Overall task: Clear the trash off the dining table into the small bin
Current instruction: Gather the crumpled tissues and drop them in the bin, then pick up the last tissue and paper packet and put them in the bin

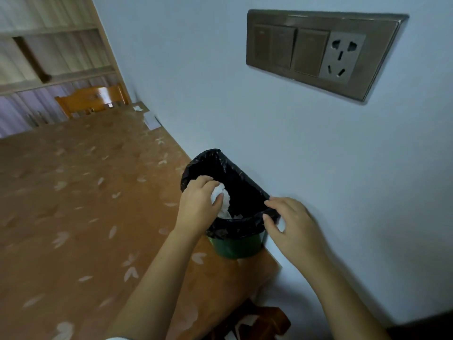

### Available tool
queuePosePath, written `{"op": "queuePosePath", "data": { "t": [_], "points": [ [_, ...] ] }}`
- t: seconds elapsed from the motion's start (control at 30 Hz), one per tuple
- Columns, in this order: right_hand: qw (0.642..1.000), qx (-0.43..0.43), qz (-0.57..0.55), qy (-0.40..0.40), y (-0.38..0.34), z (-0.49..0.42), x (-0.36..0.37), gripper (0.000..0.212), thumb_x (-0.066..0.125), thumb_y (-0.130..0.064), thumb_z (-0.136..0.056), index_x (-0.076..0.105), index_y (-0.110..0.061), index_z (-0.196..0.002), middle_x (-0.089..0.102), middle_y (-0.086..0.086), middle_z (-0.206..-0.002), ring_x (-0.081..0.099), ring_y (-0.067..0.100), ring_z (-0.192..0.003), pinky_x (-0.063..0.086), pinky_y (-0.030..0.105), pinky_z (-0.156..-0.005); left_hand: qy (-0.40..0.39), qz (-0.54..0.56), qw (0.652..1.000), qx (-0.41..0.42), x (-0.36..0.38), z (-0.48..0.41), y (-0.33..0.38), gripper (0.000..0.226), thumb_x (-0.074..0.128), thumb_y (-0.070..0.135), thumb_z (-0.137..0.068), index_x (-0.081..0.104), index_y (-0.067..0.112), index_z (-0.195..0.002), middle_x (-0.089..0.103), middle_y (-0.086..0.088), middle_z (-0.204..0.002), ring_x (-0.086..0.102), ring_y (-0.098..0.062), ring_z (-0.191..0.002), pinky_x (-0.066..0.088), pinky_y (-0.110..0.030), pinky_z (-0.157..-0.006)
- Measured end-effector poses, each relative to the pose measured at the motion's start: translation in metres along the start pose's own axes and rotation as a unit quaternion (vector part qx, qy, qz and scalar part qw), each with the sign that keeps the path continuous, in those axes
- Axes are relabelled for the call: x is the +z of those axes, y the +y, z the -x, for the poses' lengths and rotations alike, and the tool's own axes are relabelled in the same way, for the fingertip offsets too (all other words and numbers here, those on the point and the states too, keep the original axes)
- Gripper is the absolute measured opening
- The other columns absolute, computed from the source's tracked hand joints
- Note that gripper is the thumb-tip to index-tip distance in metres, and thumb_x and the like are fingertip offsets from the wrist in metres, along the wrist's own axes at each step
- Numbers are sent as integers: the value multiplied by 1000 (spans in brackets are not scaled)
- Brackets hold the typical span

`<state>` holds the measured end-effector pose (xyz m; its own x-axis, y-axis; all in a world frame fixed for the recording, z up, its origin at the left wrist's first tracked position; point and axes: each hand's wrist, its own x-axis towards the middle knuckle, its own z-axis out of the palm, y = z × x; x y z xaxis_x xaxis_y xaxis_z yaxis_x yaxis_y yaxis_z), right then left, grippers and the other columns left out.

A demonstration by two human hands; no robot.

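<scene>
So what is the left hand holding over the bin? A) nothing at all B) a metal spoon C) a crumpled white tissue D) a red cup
C: the left hand grips a crumpled white tissue over the mouth of the small bin, while the right hand pinches its black liner.

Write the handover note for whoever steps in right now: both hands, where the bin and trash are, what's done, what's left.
Left hand: grip on a tissue wad, held in the mouth of the bin.
Right hand: pinches the rim of the black bag, steadying it; a white bit shows under its fingers, unclear what.
The bin stands on the table at the wall edge.
Done: the wad has been brought to the bin but not let go.
Left: drop it, then fetch the crumpled scrap and white paper at the table's far end.
</scene>
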<state>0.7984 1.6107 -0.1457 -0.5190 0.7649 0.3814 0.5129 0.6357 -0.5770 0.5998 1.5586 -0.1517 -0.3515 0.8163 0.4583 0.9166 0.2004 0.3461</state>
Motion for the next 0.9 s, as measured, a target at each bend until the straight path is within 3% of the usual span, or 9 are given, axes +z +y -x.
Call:
{"op": "queuePosePath", "data": {
  "t": [0.2,0.53,0.7,0.9],
  "points": [
    [998,-53,-8,-39,-15,-4,17,29,57,-24,-81,64,-11,-107,64,4,-111,54,19,-105,30,17,-92,6,-67,997,-36,-22,50,-6,23,69,12,-77,67,3,-98,66,-13,-99,60,-32,-90,50,-38,-76],
    [949,-254,-63,-177,-92,11,83,28,60,-19,-82,62,-8,-108,63,8,-111,51,20,-108,42,32,-92,59,-148,952,-262,-89,181,-28,27,55,19,-78,67,3,-95,67,-14,-95,61,-33,-86,52,-40,-71],
    [906,-328,-84,-253,-142,42,117,28,61,-19,-83,61,-12,-109,62,5,-114,50,20,-110,40,31,-91,110,-183,910,-355,-119,254,-36,33,47,24,-81,67,2,-93,67,-14,-94,61,-33,-83,53,-40,-69],
    [855,-393,-93,-326,-216,107,149,29,58,-23,-85,60,-15,-113,59,2,-121,47,21,-116,40,39,-93,183,-223,852,-437,-159,350,-40,33,46,23,-80,68,1,-90,68,-14,-91,62,-34,-78,50,-39,-67]
  ]
}}
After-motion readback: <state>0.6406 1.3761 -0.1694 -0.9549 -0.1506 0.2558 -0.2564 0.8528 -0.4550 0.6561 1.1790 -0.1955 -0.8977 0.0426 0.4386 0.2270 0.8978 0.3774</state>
